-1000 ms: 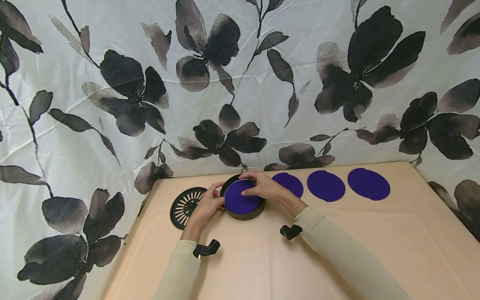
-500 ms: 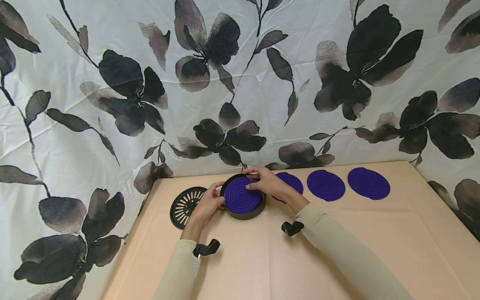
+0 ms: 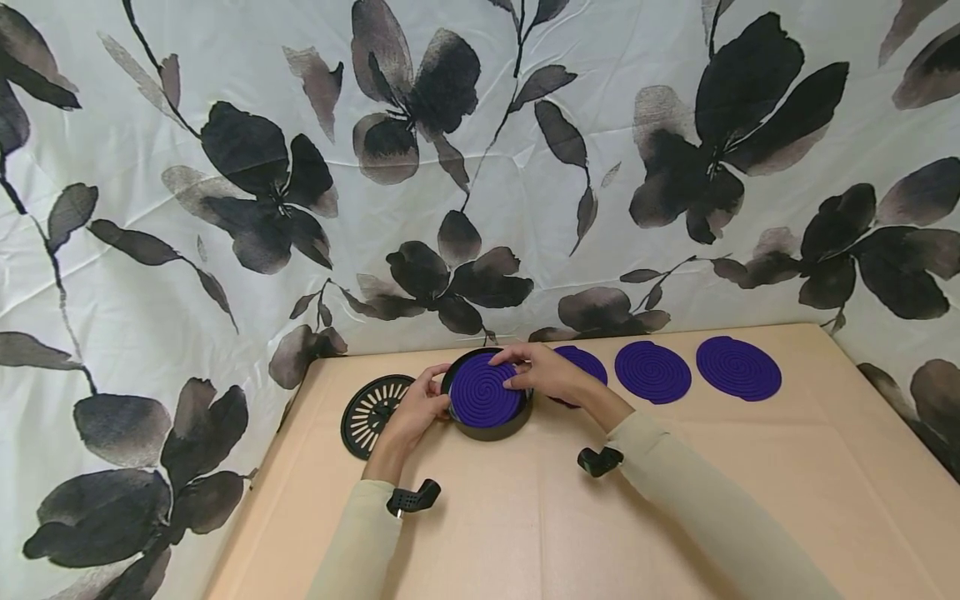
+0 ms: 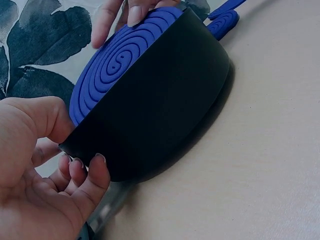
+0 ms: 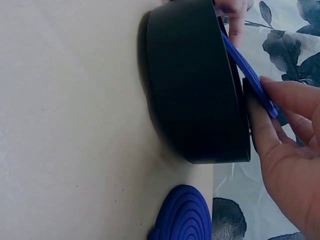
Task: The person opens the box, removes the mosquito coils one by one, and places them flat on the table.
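A purple-blue mosquito coil (image 3: 483, 390) lies tilted over the mouth of a black round tin (image 3: 491, 432). In the right wrist view, the near edge of the coil (image 5: 252, 80) stands raised above the rim. My right hand (image 3: 547, 373) pinches that edge between thumb and fingers. On the other side my left hand (image 3: 414, 410) grips the tin's rim. The left wrist view shows its fingers against the tin's wall (image 4: 160, 105), close to the coil's lower edge (image 4: 82, 102). What lies inside the tin is hidden.
A black slotted lid (image 3: 358, 417) lies flat left of the tin, partly behind my left hand. Several more coils lie in a row to the right, including a middle one (image 3: 652, 372) and a far right one (image 3: 738, 367). Floral cloth (image 3: 510, 208) hangs behind the table (image 3: 675, 467).
My right hand has shifted slightly right along with its forearm, and its fingers now sit nearer the coil's right edge. My left hand and the tin have stayed put.
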{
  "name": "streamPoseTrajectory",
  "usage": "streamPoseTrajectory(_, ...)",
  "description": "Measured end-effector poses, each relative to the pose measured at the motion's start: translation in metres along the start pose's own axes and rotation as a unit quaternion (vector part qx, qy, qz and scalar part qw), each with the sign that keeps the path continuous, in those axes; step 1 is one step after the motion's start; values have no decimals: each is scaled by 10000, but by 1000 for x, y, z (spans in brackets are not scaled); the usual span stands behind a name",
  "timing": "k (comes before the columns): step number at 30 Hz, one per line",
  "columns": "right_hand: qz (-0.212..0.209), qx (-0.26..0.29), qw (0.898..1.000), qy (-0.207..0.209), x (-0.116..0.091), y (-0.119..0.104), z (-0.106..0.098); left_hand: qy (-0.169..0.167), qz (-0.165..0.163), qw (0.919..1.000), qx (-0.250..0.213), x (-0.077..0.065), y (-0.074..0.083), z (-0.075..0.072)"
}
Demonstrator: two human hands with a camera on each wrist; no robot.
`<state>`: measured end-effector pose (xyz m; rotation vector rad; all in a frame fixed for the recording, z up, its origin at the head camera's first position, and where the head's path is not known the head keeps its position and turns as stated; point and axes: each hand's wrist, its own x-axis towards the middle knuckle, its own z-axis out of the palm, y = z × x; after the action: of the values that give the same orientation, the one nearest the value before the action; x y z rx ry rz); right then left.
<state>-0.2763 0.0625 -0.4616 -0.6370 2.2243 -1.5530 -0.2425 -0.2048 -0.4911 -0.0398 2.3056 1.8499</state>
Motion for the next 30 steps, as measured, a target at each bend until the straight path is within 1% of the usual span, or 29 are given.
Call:
streamPoseTrajectory(4, -14, 116, 9998, -164, -3, -1, 1, 6, 0, 10000, -12, 0, 0, 0)
streamPoseTrajectory(7, -8, 165, 9997, -195, -5, -1, 2, 10, -9, 10000, -22, 0, 0, 0)
streamPoseTrajectory(13, -206, -147, 9997, 43, -5, 0, 4, 9, -8, 10000, -30, 1, 0, -1)
streamPoseTrajectory(20, -88, 199, 9994, 281, -10, -1, 2, -2, -26, 10000, -40, 1, 0, 0)
streamPoseTrajectory(27, -180, -15, 9983, 550, -18, -4, -5, -86, -21, 10000, -35, 0, 1, -1)
streamPoseTrajectory(30, -151, 90, 9984, 542, -22, -6, -8, -153, 6, 9999, -36, -1, 1, -3)
